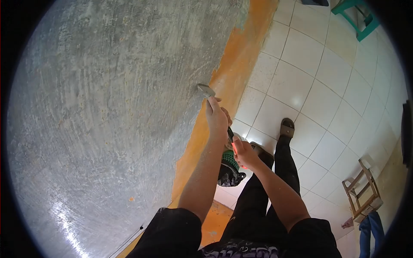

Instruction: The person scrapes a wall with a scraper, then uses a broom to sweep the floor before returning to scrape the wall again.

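Note:
Both my hands are closed on one long-handled scraper [205,90]. My left hand [218,115] wraps the shaft just behind the flat metal blade. Farther back, my right hand [245,154] grips the black and red-orange handle. The blade lies over the grey, rough wall [124,99], close to the ragged edge of an orange painted band [226,77] along its bottom. Parts of the shaft are hidden by my fingers.
A green basket [231,159] with a black plastic bag [230,176] sits near my feet. White floor tiles [297,86] extend rightward. A green plastic stool [357,19] stands at upper right, a wooden stool [363,189] with blue cloth [372,228] at lower right.

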{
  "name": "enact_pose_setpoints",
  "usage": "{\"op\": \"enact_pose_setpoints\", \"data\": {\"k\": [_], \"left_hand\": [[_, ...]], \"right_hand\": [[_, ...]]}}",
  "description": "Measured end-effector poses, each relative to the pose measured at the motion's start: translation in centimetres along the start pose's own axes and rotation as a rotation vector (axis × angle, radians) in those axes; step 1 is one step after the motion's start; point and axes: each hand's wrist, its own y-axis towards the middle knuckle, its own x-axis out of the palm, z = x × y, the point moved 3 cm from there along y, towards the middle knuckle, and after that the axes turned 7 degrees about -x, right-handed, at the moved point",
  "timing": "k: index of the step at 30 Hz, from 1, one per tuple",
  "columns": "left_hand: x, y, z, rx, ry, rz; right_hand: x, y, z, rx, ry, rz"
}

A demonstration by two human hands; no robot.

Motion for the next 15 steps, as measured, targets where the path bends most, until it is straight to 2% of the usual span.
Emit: {"op": "enact_pose_setpoints", "data": {"k": [1,3,6,8,9,10,12,13,15], "left_hand": [[0.7,0.5,0.5,0.007,0.02,-0.024],[2.3,1.8,1.6,0.032,0.039,-0.053],[5.1,3.1,3.3,0.081,0.038,-0.033],[3.5,1.8,1.8,0.069,0.07,0.06],[2.1,1.1,0.8,0.036,0.048,0.05],[0.4,0.5,-0.2,0.006,0.025,0.038],[0.5,0.8,0.1,-0.012,0.027,0.015],[2.1,1.5,1.0,-0.002,0.048,0.009],[4.3,3.2,2.2,0.039,0.069,-0.013]], "right_hand": [[-0.4,0.3,-0.9,-0.041,-0.007,0.028],[-1.5,2.6,-0.5,0.155,0.195,-0.012],[-2.8,3.8,-2.8,0.16,0.281,0.028],[-2.0,2.2,-1.6,0.118,0.131,-0.018],[-1.1,1.3,-0.7,0.027,-0.047,-0.002],[-0.6,0.5,0.2,0.101,-0.027,-0.096],[-0.5,1.2,1.3,0.123,0.036,-0.109],[-1.0,1.3,0.0,0.101,0.055,-0.05],[-2.7,3.1,-2.5,0.246,0.268,0.018]]}}
